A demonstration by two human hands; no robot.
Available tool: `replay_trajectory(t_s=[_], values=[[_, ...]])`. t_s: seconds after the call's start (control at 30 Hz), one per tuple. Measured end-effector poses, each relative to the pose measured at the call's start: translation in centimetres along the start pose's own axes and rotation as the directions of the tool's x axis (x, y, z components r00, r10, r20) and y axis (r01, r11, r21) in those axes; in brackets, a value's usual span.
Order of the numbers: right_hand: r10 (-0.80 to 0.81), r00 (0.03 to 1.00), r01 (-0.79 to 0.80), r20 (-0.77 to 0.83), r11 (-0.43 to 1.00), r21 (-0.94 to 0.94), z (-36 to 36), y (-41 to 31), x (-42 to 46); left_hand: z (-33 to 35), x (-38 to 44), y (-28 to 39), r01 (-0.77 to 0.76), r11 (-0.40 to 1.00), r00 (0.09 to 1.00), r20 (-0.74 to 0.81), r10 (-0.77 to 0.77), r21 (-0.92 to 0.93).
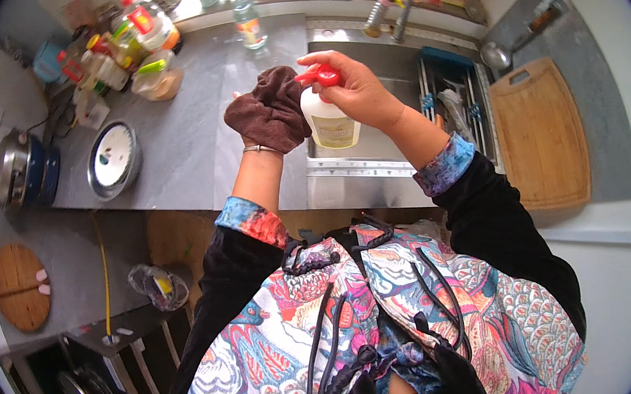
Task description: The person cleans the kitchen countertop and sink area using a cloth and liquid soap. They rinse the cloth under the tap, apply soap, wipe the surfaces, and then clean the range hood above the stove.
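Observation:
A brown cloth point(271, 110) lies draped over my left hand point(251, 141), which is mostly hidden beneath it. Close to its right side, my right hand point(358, 87) grips the red pump head point(328, 75) of a white plastic bottle point(332, 123) with a pale yellow-green label bearing writing. The pump's nozzle points left toward the cloth. The bottle appears in front of the stainless steel sink point(386, 146); whether its base is resting on anything I cannot tell.
A faucet point(386, 8) arches over the sink's back, with a rack point(451, 95) at its right. A clear bottle point(249, 20), seasoning bottles point(107, 69), a metal bowl point(135, 167) and a blue electric pot point(25, 169) stand on the grey counter. A wooden cutting board point(544, 137) leans at right.

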State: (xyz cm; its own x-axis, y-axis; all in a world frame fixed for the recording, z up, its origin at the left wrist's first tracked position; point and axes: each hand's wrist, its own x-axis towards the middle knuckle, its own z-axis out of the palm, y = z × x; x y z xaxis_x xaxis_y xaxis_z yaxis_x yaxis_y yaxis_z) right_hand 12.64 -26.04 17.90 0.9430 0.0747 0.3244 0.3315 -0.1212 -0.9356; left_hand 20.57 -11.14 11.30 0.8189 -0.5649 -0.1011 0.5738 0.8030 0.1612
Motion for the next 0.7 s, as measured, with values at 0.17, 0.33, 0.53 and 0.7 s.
replay_trajectory(t_s=[0.17,0.33,0.53,0.7], values=[[-0.039,0.996,0.018,-0.076,0.963,-0.27,-1.5,3.4,-5.5,-4.1,3.5,-5.4,0.182,0.981,0.978,0.122,-0.172,-0.07],[0.075,0.949,-0.151,-0.306,0.96,-0.235,-1.5,5.2,-9.7,-4.8,3.0,-7.0,-0.191,0.059,0.974,0.196,-0.109,0.98],[0.111,0.898,-0.151,-0.426,0.986,-0.063,-2.3,2.9,-10.2,-3.0,2.2,-8.7,-0.33,-0.494,0.944,0.293,-0.153,0.804],[0.268,0.779,-0.096,-0.567,0.945,0.314,-5.6,1.4,-8.5,-6.7,4.8,-7.5,-0.257,0.241,0.955,0.285,-0.087,0.936]])
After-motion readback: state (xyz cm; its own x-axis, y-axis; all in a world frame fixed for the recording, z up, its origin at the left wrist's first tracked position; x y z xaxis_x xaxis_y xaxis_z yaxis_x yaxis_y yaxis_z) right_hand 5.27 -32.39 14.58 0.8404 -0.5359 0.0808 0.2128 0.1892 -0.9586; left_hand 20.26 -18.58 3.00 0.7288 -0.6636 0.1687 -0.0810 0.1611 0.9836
